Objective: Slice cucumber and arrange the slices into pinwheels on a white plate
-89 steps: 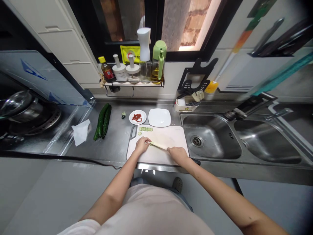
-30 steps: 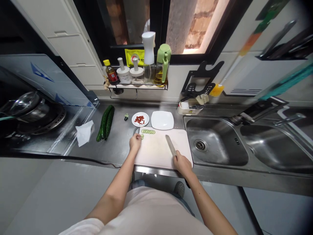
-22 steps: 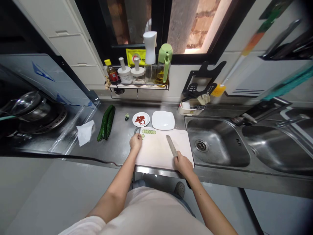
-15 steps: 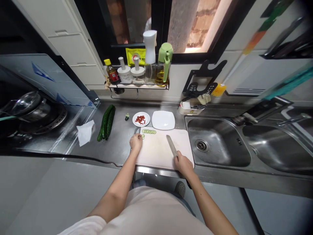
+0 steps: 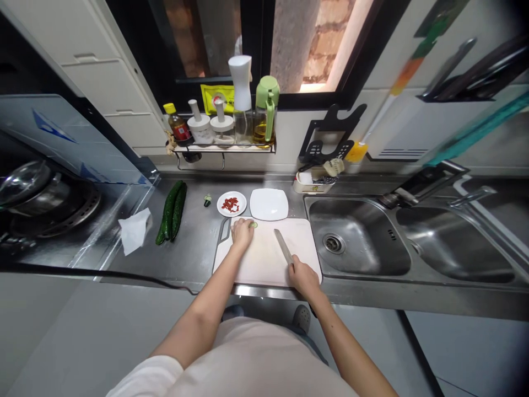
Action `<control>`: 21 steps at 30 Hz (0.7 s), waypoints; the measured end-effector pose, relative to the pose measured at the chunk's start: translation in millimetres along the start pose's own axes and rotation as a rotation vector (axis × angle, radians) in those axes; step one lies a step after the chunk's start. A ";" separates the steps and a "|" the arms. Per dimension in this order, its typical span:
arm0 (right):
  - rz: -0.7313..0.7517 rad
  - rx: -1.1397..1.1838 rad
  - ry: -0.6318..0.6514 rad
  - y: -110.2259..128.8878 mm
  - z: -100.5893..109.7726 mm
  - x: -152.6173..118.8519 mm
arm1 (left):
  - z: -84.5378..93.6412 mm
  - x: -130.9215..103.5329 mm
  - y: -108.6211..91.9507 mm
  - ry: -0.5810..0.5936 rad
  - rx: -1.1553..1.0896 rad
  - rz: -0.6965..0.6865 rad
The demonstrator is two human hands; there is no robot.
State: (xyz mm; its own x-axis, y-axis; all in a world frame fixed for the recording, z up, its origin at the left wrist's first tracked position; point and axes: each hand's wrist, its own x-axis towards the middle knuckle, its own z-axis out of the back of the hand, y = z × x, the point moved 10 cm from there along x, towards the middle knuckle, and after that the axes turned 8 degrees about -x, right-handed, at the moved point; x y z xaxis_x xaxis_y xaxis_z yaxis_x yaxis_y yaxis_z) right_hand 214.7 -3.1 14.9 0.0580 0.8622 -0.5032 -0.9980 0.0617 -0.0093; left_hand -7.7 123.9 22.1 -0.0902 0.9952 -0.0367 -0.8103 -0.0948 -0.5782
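Note:
My left hand is over the upper left of the white cutting board, its fingers bent together around cucumber slices; only one slice end shows past the fingertips. My right hand is closed on the handle of a knife, whose blade points up and left, low over or on the board. Behind the board are a small white plate with chopped red pieces and a bare white square plate. Two whole cucumbers lie to the left.
Small green scraps and a white cloth or paper lie on the steel counter. A double sink is at the right, a stove with a pot at the left. Bottles stand on a wall rack.
My left hand has moved from the board's left edge up and right onto the row of slices, now mostly hidden. The knife stays in my right hand. The whole view has shifted slightly.

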 end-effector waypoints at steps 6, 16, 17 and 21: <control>0.004 0.006 -0.024 0.1 -1.3 0.5 | -18.7 13.0 -12.7 0.122 0.074 -0.056; 0.008 0.026 -0.015 -0.6 -1.3 0.0 | -14.2 20.1 -21.0 0.115 0.103 -0.126; 0.005 0.026 -0.011 -0.9 -1.5 0.1 | -12.6 19.7 -20.3 0.109 0.079 -0.111; 0.002 0.019 -0.004 -0.9 -0.6 0.2 | -11.2 11.7 1.1 0.079 -0.165 0.091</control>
State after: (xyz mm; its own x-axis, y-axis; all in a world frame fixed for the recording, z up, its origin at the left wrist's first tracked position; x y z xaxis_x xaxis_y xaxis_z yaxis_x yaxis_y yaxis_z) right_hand 215.6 -3.2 14.3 0.0557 0.8642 -0.5001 -0.9976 0.0691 0.0083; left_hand -3.2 135.6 11.9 -0.1080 0.9820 -0.1552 -0.6947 -0.1862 -0.6948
